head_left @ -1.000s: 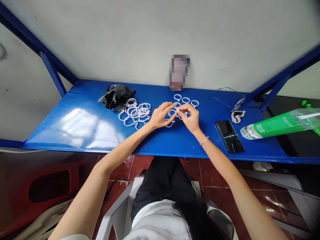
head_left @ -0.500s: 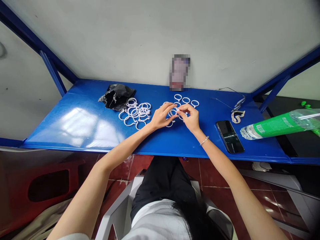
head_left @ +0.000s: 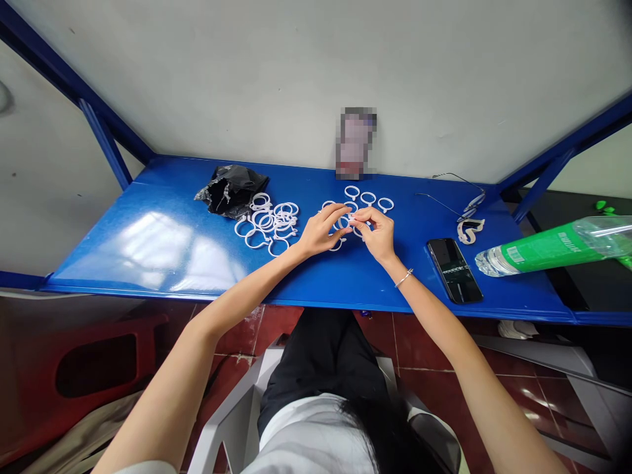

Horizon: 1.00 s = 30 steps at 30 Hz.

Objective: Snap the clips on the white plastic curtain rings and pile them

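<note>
"What's in front of you?"

"A shiny blue bench. Where my fingertips meet is the centre of the dial. A green-labelled bottle is at three o'clock, and a crumpled black bag lies between nine and ten. Just beside the bag, at nine, is a heap of white rings."

"And your hands?"

"My left grip comes in from nine, thumb and fingers curved partly apart above some rings; I can't tell whether it holds anything. My right grip comes in from three, thumb and forefinger pinched on a small white piece, too small to make out."

"Anything smaller?"

"A dark phone at four, glasses between two and three, and three loose rings between twelve and one."
</note>
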Tool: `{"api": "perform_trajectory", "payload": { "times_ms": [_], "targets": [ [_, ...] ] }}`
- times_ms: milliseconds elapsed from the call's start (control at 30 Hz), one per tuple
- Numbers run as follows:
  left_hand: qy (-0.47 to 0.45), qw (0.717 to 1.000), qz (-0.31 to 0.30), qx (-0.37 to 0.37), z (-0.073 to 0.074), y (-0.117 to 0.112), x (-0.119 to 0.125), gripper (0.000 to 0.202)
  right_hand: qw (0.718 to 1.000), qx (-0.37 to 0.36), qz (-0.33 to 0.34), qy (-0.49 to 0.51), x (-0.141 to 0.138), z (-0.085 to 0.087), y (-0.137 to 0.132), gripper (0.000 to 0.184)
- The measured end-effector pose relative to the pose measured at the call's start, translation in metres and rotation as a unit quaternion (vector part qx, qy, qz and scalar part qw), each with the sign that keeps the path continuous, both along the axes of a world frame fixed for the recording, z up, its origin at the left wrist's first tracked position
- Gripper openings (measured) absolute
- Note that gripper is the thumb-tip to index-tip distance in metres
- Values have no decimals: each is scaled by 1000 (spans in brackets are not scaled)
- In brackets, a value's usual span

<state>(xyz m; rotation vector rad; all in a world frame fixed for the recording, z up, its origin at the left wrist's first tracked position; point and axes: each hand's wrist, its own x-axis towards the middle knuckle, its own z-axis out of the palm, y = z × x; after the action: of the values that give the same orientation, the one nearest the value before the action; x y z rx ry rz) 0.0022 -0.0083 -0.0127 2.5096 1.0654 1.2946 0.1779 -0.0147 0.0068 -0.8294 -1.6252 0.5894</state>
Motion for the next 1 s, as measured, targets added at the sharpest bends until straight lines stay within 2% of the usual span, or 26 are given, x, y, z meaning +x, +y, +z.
{"api": "perform_trajectory", "payload": {
  "times_ms": [500,767,1000],
  "targets": [
    [-2,1000,-1,1,-1,1,0,48,1000,-15,3,-14,0,1,-2,22],
    [-11,1000,-5,11,-1,2,0,49,996,4,12,-86,-1,10,-5,23],
    [16,999,3,-43,1,0,0,50,995,-6,16,-102,-1,8,-4,28]
  ]
}}
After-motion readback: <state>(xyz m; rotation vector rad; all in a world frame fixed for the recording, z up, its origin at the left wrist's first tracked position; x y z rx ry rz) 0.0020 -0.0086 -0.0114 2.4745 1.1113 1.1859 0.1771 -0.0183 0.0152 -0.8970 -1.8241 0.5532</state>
